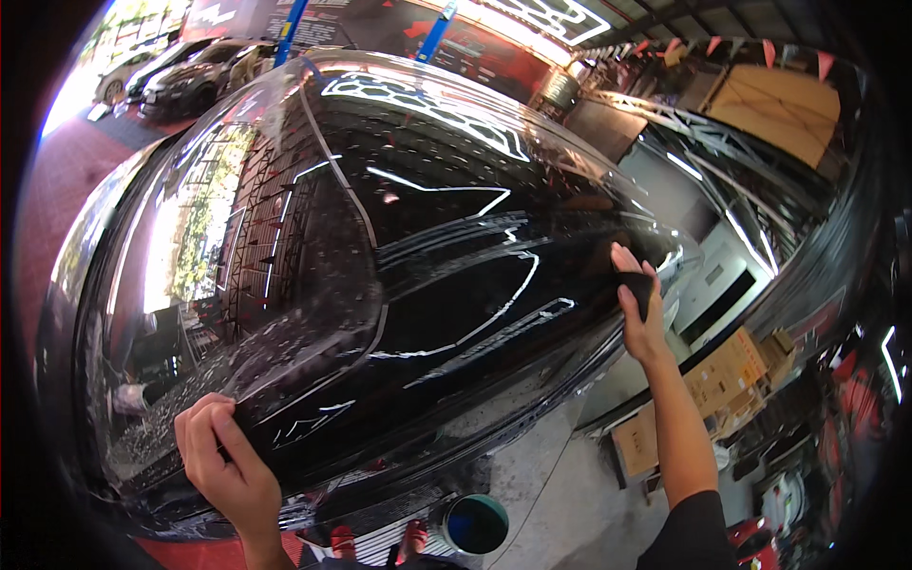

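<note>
A glossy black car panel (456,313) fills the middle, wet, with streaks and droplets; a clear film edge runs down beside the glass (266,285) on the left. My left hand (226,456) has curled fingers at the lower left corner of the glass, by the film; what they grip, if anything, is hidden. My right hand (638,313) holds a flat black pad (638,290) against the panel's right part, fingertips pointing away from me.
Blue lift posts (432,38) and parked cars (190,81) stand behind. Cardboard boxes (722,380) are stacked at right. A bucket (475,522) is on the floor below, beside my red shoes (413,537). Red floor (62,190) shows at left.
</note>
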The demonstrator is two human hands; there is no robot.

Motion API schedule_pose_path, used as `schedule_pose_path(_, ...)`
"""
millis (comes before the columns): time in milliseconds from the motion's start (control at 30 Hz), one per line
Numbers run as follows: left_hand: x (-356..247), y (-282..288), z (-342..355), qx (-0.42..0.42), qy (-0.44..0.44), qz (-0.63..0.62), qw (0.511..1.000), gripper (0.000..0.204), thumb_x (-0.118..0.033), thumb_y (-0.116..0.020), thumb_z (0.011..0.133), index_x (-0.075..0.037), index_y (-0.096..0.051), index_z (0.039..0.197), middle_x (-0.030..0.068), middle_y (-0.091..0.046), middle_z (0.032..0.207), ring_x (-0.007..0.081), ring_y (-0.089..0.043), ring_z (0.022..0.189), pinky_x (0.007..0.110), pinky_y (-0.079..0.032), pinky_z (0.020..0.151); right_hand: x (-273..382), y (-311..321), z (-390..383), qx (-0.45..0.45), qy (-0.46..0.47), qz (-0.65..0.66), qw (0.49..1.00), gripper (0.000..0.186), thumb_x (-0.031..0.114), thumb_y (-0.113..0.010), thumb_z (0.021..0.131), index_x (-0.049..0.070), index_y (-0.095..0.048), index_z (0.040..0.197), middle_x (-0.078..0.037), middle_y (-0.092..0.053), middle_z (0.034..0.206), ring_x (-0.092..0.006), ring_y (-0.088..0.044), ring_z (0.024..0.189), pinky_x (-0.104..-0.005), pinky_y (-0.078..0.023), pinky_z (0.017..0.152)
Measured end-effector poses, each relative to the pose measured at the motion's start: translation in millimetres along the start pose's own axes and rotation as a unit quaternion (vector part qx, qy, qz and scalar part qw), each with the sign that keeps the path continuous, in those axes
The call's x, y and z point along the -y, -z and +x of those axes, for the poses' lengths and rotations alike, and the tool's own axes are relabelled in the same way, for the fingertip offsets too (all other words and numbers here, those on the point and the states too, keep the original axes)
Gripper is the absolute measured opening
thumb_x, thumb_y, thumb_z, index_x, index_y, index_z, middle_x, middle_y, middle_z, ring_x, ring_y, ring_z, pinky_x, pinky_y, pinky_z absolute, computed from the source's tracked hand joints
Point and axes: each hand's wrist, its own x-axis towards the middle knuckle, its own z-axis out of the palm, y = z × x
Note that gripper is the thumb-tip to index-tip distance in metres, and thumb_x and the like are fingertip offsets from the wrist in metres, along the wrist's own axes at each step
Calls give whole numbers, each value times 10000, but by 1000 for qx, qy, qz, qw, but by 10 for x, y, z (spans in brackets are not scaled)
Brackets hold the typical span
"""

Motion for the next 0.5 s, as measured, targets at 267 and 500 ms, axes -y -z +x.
schedule_pose_path(267, 6, -15, 59, -11, -8, 6, 1000, 127, -12, -523, 996, 59, -579, 908, 166, -657, 918, 301, -594, 844, 396, -466, 796, 1560, -400, 272, 145, 257, -28, 955, 635, 70, -673, 838, 112, -535, 1457, -76, -543, 1510, -272, -459, 1437, -566, -111, 1230)
schedule_pose_path(500, -251, -62, 173, -25, -61, 18, 998, 99, 13, -527, 980, 57, -581, 910, 149, -667, 913, 284, -595, 824, 377, -474, 786, 1488, -109, 263, 147, 271, -16, 951, 621, 65, -621, 863, 21, -498, 1470, -140, -523, 1514, -339, -467, 1427, -578, -106, 1237)
